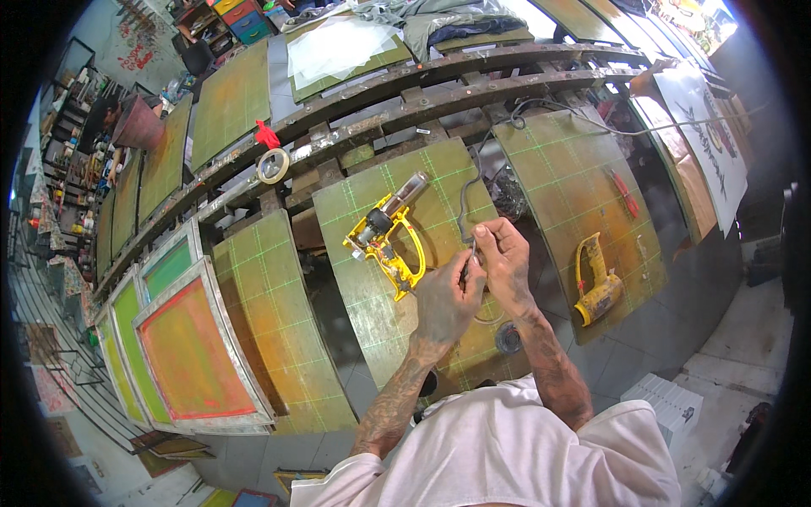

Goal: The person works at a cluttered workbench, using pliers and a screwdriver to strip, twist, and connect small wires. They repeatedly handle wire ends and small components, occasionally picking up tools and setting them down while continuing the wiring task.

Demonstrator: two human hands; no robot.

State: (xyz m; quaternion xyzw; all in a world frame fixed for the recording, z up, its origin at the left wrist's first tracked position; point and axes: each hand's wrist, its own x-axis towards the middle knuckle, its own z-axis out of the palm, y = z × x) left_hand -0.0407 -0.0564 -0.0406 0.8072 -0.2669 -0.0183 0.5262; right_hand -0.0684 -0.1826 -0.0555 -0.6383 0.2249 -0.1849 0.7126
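My left hand [452, 296] and my right hand [504, 258] meet over the middle board, fingers pinched together on a dark grey power cable [464, 203]. The fingers hide the stretch of cable between them. Just left of my hands lies an opened yellow heat gun [378, 221], its metal barrel and inner parts exposed. On the board to the right rests a loose yellow housing half [601, 296] with a looped handle. Farther up that board is a red-handled hand tool [624, 194], perhaps pliers. A dark roll of tape [508, 338] sits beside my right wrist.
Long metal rails [380, 118] cross behind the boards, with a tape roll [273, 166] and a red cloth [266, 133] on them. Framed printing screens [203, 346] lean at left. The cable trails over the rails toward the right. White sheets [338, 51] lie on a far board.
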